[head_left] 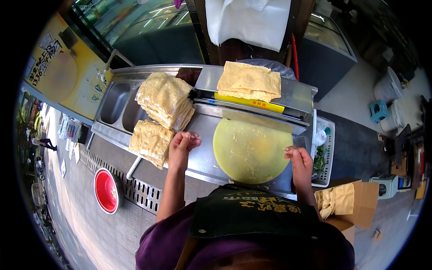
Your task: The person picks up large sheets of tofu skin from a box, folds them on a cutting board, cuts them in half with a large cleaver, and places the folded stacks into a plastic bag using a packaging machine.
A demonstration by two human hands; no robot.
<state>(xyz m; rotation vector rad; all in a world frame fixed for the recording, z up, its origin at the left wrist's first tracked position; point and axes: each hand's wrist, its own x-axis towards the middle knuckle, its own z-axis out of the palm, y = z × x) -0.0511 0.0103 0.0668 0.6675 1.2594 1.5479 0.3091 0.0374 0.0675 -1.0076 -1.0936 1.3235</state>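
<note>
My left hand (184, 143) is raised beside the wrapped stack at the left, its thumb and fingers drawn together. My right hand (299, 158) is over the right edge of the round yellow-green board (253, 152), with its fingertips pinched. Whether thin clear film is between the fingers of either hand cannot be told. Small crumbs lie on the board. Beyond it, flat golden sheets of food (249, 81) rest on a metal film-wrapping dispenser (300, 96) above a yellow box (249, 102). More sheets in clear film form a tall stack (163, 98) and a lower pack (152, 141).
A steel double sink (115, 103) is at the left of the metal counter. A white basket (330, 152) with greens stands at the right. A red basin (106, 190) is on the floor at the left. An open cardboard box (366, 204) holds more sheets at the lower right.
</note>
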